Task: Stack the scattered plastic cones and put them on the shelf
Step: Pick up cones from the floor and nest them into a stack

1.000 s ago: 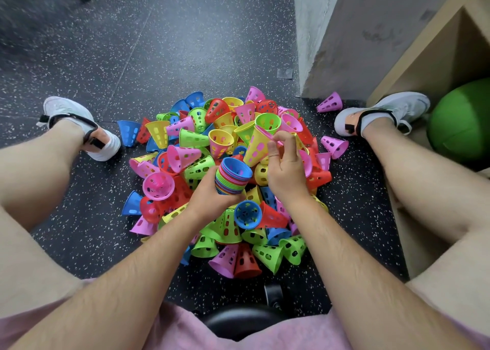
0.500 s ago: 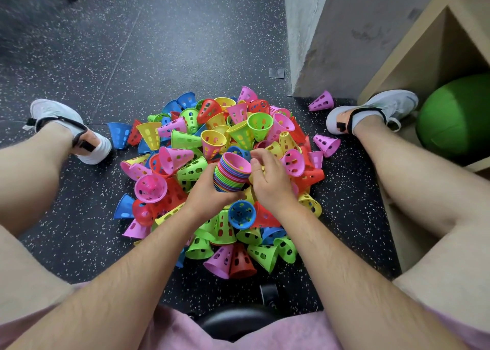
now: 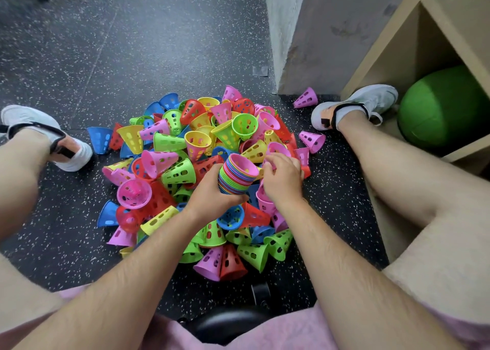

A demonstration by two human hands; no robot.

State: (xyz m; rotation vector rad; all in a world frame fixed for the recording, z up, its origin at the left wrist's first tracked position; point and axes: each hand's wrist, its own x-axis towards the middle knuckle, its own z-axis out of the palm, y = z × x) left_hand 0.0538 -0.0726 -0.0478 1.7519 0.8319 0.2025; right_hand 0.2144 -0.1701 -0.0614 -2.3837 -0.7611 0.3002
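Note:
A heap of perforated plastic cones (image 3: 185, 148) in pink, green, yellow, red and blue lies on the dark speckled floor between my feet. My left hand (image 3: 212, 193) grips a nested stack of cones (image 3: 237, 176) from below, with a pink cone on top. Just to the right of the stack, my right hand (image 3: 283, 180) is down in the heap, its fingertips curled on the rim of a loose pink cone (image 3: 277, 148). The wooden shelf (image 3: 392, 47) stands at the right.
A green ball (image 3: 445, 105) fills the shelf's bottom compartment. A grey concrete pillar (image 3: 305, 44) rises behind the heap, with a stray pink cone (image 3: 306, 101) at its foot. My shoes (image 3: 355, 105) flank the heap. A black chair base (image 3: 233, 320) sits below.
My right hand set a pink cone onto the stack, then dropped to the heap right of it. The stack's top turned from blue to pink. My left hand held steady.

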